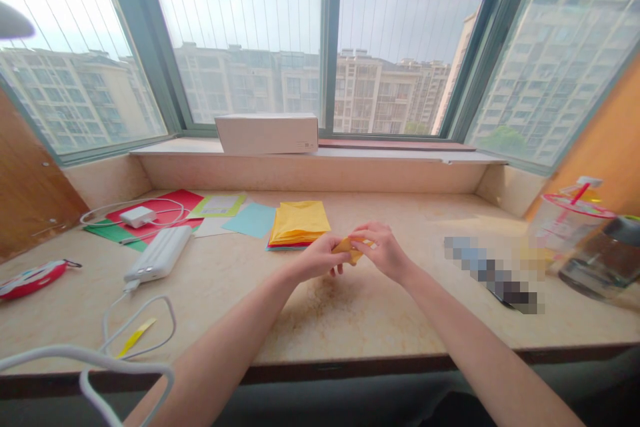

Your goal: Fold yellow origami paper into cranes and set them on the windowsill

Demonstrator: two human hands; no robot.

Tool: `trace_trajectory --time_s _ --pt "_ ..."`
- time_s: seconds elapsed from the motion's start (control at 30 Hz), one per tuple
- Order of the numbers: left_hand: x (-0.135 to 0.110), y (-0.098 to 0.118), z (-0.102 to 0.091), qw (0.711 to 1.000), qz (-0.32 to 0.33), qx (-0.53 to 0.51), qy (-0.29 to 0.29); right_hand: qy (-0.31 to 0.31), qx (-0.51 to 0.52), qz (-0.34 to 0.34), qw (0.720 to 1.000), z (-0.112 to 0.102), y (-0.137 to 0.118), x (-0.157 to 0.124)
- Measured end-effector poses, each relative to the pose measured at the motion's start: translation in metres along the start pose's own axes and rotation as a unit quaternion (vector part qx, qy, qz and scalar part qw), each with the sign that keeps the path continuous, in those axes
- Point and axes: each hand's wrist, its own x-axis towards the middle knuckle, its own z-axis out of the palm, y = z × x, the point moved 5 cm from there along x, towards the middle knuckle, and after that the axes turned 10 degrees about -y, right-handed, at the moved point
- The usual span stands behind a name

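Note:
Between my two hands is a small piece of folded yellow paper [356, 255], held above the counter. My left hand [323, 257] grips its left side, thumb on top and fingers curled beneath. My right hand [380, 248] pinches the right side with thumb and fingertips. Parts of the paper are hidden by the fingers. Just behind my left hand lies a stack of yellow paper [301, 219], with red and blue edges showing at its bottom.
A white power bank [159, 255] with a cable, a white charger [138, 216] on coloured sheets and a red-and-white pouch [35, 279] are at left. At right are a blurred-out dark object [493, 273], a plastic cup [570, 223] and a jug [600, 260]. A white box [267, 133] stands on the sill.

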Motion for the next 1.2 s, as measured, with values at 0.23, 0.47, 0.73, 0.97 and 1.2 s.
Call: trace_trajectory --time_s 0.23,0.47,0.73,0.97,1.2 --pt "-0.002 0.007 -0.001 1.000 -0.003 -0.010 -0.010 -0.010 -0.065 -0.052 0.996 0.000 -0.006 -0.003" --pt "-0.002 0.004 -0.001 1.000 -0.004 -0.006 -0.008 -0.046 -0.075 -0.087 0.992 -0.001 -0.014 -0.003" --pt "-0.002 0.008 -0.002 1.000 0.000 -0.014 0.012 -0.041 -0.039 -0.094 0.994 0.000 -0.018 -0.001" --pt "-0.003 0.007 -0.001 1.000 -0.005 -0.009 0.015 -0.058 -0.016 -0.100 0.993 -0.004 -0.026 -0.002" --pt "-0.004 0.012 0.000 1.000 0.005 -0.008 0.001 -0.074 0.017 -0.071 0.995 -0.002 -0.021 -0.003"
